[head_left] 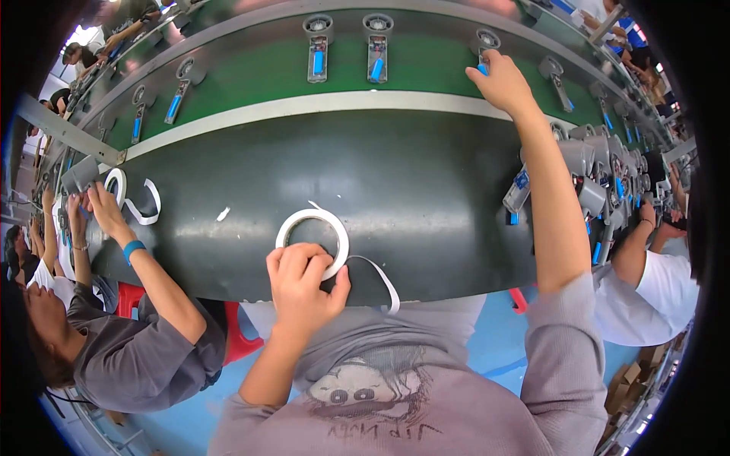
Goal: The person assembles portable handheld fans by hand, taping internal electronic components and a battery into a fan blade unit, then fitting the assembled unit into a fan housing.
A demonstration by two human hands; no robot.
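My left hand (pixel 304 285) is closed on the lower left rim of a roll of white tape (pixel 339 232) on the dark tabletop, with its fingers curled over the ring. A loose strip of tape (pixel 380 278) trails from the roll toward the table's front edge. Stretched far ahead to the right, my right hand (pixel 503 82) has its thumb and fingers around the handle of an opened grey handheld fan (pixel 487 38) on the green conveyor belt. Part of the blue cell in that handle shows beside my thumb; my fingers cover the rest.
More opened fans with blue cells, such as this fan (pixel 318 49), lie along the green belt (pixel 258 72). A pile of grey fans (pixel 589 156) crowds the table's right end. At left, a co-worker's hand (pixel 106 209) is near another tape roll (pixel 116 182). Another person sits at right.
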